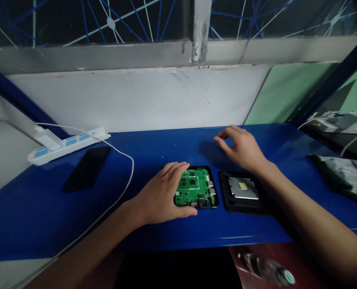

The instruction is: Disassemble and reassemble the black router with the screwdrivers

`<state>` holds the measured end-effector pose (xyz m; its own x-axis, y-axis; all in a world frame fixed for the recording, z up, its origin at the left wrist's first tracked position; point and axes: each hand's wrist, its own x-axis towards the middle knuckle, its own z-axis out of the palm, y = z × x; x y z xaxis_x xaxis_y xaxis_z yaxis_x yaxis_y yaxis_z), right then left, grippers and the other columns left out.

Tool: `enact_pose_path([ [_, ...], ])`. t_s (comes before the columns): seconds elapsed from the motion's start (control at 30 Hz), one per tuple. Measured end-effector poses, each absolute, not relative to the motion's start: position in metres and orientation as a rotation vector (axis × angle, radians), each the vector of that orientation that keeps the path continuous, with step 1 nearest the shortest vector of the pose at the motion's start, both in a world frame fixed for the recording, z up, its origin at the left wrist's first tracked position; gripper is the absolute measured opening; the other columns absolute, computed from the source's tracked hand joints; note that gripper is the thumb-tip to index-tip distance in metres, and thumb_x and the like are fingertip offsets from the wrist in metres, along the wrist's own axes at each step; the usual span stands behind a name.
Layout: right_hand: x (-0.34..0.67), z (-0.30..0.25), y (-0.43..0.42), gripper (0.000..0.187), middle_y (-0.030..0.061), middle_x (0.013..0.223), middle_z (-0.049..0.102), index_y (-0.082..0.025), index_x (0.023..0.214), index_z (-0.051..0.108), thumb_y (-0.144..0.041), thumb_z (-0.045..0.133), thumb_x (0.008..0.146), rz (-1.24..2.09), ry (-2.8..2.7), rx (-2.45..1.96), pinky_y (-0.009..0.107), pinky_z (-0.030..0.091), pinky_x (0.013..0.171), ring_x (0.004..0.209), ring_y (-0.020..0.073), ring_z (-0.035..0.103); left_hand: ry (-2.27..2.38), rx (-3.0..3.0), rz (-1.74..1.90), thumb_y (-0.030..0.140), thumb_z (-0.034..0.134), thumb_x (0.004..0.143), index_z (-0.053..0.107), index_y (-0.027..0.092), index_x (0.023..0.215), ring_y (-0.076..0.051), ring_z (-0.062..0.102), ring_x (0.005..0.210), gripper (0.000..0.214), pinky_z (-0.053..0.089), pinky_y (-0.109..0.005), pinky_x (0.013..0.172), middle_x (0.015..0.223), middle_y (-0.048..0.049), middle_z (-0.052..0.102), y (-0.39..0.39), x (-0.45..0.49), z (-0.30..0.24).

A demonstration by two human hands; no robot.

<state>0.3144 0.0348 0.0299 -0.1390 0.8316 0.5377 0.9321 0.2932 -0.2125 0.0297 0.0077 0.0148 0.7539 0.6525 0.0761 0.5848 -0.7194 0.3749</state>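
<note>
Left hand clasps the board's case while the right hovers

Here we are at the blue table (166,235), and the green circuit board (193,184) sits face up in its black case (209,207), front and centre! The left hand (160,196) wraps the case's left end, thumb along the near edge, fingers stretched over the far corner: a broad clasp, no pinch.

Over to the right hand (240,146), raised above the table beyond the case, fingers loosely curled; whether the tips pinch anything, I cannot tell from here. Beneath that wrist lies a black cover (238,206), just beside the case, showing a metal plate (235,192) with a small yellowish pad (243,186) on it.

A few tiny pale bits (162,157) dot the blue beyond the case. Out on the left flank, a dark flat slab (86,168) rests near the white power strip (72,145), and a white cable (132,164) curves towards the left forearm.
</note>
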Motion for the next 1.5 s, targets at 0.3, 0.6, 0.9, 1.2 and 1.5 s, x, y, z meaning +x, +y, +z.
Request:
enact_pose_path([
  [0.3,0.296,0.033,-0.001,0.049,0.0134,0.112,0.069,-0.018,0.095,0.067,-0.065,0.057,0.088,0.217,-2.557,-1.289,0.053,0.048,0.096,0.101,0.0309,0.067,0.938,2.515,0.285,0.058,0.077,0.073,0.010,0.020,0.156,-0.042,0.030,0.146,0.113,0.034,-0.062,0.115,0.159,-0.0232,0.028,0.009,0.004,0.004],
  [0.6,0.296,0.039,-0.014,0.078,0.0208,0.140,0.058,-0.016,0.107,0.072,-0.079,0.073,0.061,0.414,-2.671,-1.263,0.050,0.052,0.099,0.121,0.0400,0.063,1.056,2.482,0.300,0.058,0.078,0.069,0.016,0.023,0.157,-0.050,0.020,0.148,0.113,0.030,-0.072,0.112,0.157,-0.0197,0.035,0.011,0.004,-0.009],
  [0.9,0.291,0.039,-0.018,0.074,0.0281,0.145,0.052,-0.011,0.108,0.069,-0.071,0.076,0.066,0.457,-2.707,-1.308,0.049,0.048,0.105,0.135,0.0420,0.052,1.035,2.523,0.350,0.058,0.079,0.065,0.021,0.020,0.154,-0.046,0.031,0.143,0.113,0.032,-0.066,0.114,0.153,-0.0191,0.039,0.014,0.004,-0.012],
  [1.2,0.291,0.035,-0.016,0.065,0.0188,0.122,0.064,-0.016,0.095,0.064,-0.071,0.077,0.063,0.427,-2.650,-1.229,0.048,0.052,0.095,0.118,0.0372,0.060,1.007,2.513,0.393,0.061,0.080,0.062,0.017,0.022,0.155,-0.045,0.032,0.141,0.119,0.034,-0.066,0.112,0.155,-0.0184,0.036,0.017,0.003,-0.013],
  [1.5,0.291,0.037,-0.014,0.071,0.0155,0.132,0.057,-0.019,0.111,0.061,-0.068,0.079,0.063,0.529,-2.576,-1.139,0.046,0.053,0.094,0.116,0.0340,0.060,0.963,2.457,0.454,0.057,0.084,0.059,0.026,0.024,0.148,-0.040,0.039,0.136,0.111,0.038,-0.062,0.112,0.147,-0.0154,0.041,0.018,0.002,-0.010],
])
